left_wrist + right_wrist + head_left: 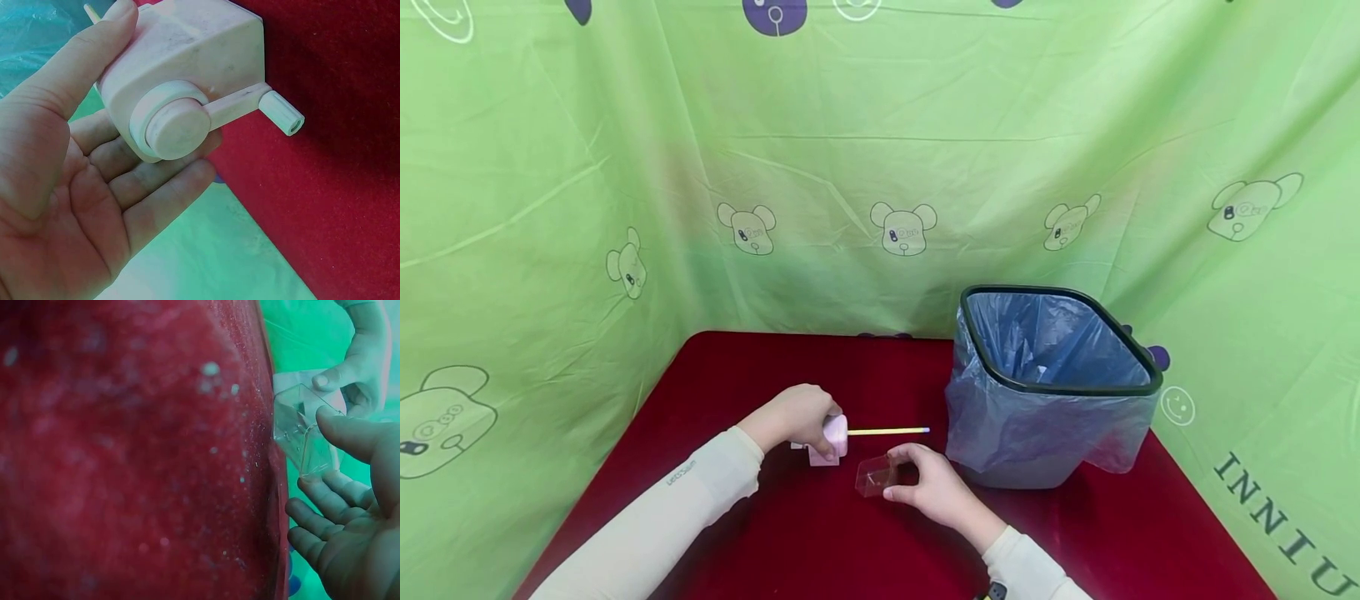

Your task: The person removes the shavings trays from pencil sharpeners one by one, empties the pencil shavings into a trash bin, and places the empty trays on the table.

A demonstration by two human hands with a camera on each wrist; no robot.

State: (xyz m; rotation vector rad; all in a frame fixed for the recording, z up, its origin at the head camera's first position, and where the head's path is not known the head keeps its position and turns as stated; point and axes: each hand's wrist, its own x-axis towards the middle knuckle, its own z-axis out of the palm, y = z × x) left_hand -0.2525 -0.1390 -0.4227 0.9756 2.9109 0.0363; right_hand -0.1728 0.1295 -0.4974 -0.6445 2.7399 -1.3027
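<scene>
My left hand grips a pale pink crank pencil sharpener, its thumb on one side and fingers beneath in the left wrist view. The crank handle sticks out from the sharpener's end. A yellow pencil juts from the other end, pointing right. To the right of the sharpener, my right hand pinches a clear plastic shavings drawer between thumb and fingertips. In the right wrist view the see-through drawer overlaps the sharpener and part of the left hand behind it.
A bin with a dark rim and bluish plastic liner stands on the right of the red-covered table, close beyond the right hand. Something small and white lies inside the liner. Green printed cloth encloses the table at the back and sides.
</scene>
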